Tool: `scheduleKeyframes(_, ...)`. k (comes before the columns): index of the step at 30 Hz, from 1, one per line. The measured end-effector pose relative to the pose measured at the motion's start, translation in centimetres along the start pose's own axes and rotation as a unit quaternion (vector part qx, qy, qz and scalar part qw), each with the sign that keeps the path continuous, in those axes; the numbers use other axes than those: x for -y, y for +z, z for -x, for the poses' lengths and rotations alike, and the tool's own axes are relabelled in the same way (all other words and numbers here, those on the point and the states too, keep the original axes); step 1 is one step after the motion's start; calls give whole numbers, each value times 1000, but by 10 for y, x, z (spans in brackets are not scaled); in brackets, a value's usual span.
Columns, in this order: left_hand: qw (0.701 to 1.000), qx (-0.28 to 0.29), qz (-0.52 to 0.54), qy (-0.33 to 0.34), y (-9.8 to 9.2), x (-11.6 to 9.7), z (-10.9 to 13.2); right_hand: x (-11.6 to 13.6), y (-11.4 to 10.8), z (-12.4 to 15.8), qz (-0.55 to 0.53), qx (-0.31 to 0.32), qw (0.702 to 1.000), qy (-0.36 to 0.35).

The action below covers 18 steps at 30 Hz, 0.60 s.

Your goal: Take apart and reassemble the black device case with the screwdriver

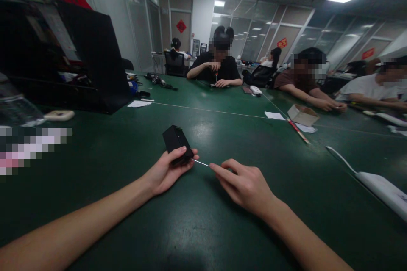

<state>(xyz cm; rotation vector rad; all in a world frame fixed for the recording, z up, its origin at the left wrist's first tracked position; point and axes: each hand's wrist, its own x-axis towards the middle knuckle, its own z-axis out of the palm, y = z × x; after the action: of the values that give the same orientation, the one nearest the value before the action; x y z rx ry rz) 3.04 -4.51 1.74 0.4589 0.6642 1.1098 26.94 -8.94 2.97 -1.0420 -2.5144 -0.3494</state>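
Over the near middle of the green table, my left hand [170, 169] is closed around a black box-shaped device [176, 139], thumb lying across its near face. The device is tilted, its far end pointing up and left. My right hand [243, 180] pinches a screwdriver [201, 163]; its thin metal shaft runs left to the lower end of the device, by my left fingertips. Whether the tip sits in a screw is too small to tell. The handle is hidden inside my right hand.
A large black open case [104, 59] stands at left near a clear plastic container [20, 103]. At right lie a white power strip [381, 190], a small cardboard box [302, 115] and a red-and-white stick [297, 130]. Several people sit around; one opposite [219, 65] holds a screwdriver.
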Motion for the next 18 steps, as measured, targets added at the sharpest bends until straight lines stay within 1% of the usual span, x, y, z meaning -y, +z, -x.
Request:
scheduleKeyframes(12,1000,0,2,0,-1,0,1,4,3,1,-1,-19,1000,22)
scheduleKeyframes(18,1000,5,4,-9,-2,0,2,2,0,-1,15,-30,999,-1)
